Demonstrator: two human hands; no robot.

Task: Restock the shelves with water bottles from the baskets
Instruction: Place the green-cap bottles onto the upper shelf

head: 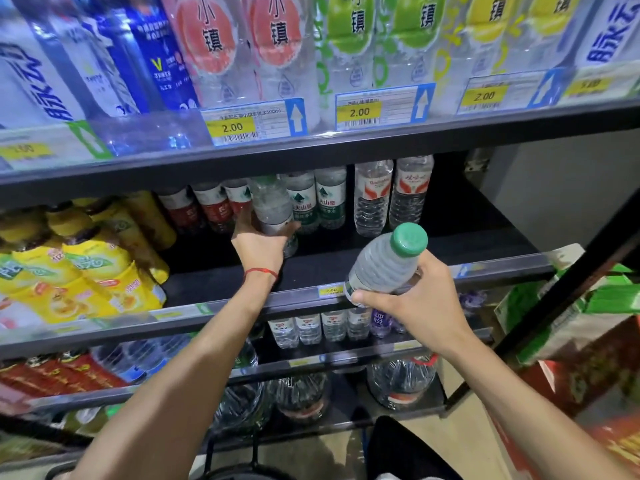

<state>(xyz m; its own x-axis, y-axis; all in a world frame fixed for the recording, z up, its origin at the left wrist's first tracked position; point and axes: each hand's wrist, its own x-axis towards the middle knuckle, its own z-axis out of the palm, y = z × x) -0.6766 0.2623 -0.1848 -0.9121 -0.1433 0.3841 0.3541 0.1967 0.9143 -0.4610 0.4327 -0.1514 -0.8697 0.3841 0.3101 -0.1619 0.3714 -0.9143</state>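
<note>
1. Water bottle [382, 268] with a green cap [409, 239], head view: I see it in the right hand [424, 301], in the air above the front rail [304, 297] of the middle shelf [398, 249], tilted with the cap uppermost.
2. The right fingers [431, 268] are curled round its lower body, with the thumb laid across the near side.
3. A second bottle [273, 209] of the same clear kind is far back on that shelf, leaning a little to the left, in the left hand [259, 247].
4. The left fingers [242, 225] wrap its base on one side and the thumb on the other. I cannot tell whether its base touches the shelf board.
5. A red string [261, 271] circles the left wrist.
6. Just right of the second bottle stand green-labelled bottles [320, 202] in a row at the back. Further right are two clear bottles with red-and-white labels [393, 195].
7. Left of it are red-labelled bottles [207, 207], and at the near left a block of yellow bottles [86, 268].
8. The shelf above carries tall bottles with pink, green and yellow labels [273, 46] behind price tags [254, 123] reading 2.00.
9. The shelf below holds small clear bottles [310, 329], and the lowest one large water jugs [401, 381].
10. Green and red cartons [571, 320] sit to the right of the rack.
</note>
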